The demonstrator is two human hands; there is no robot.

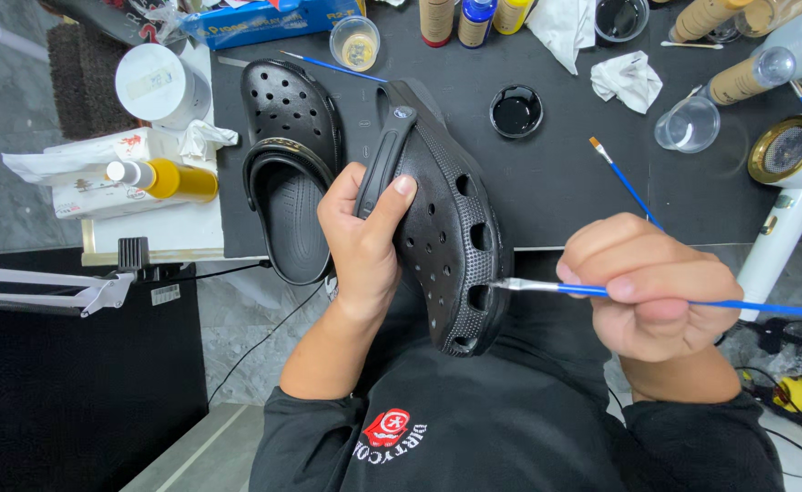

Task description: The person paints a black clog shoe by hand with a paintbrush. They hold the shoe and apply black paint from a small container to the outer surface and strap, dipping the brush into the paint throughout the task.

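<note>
My left hand (362,239) grips a black perforated clog (444,219) by its heel strap, holding it tilted on its side above the table's front edge. My right hand (651,284) pinches a thin blue-handled paintbrush (601,292). The brush's metal ferrule and tip touch the clog's side rim near a vent hole. A second, matching black clog (291,164) lies flat on the black mat (565,182), just left of the held one.
A small dish of black paint (515,111) sits behind the held clog. Two more blue brushes (624,182), clear cups (688,125), crumpled tissues (628,80), paint bottles (475,20) and a white hair dryer (788,182) crowd the mat. A yellow bottle (168,179) lies at left.
</note>
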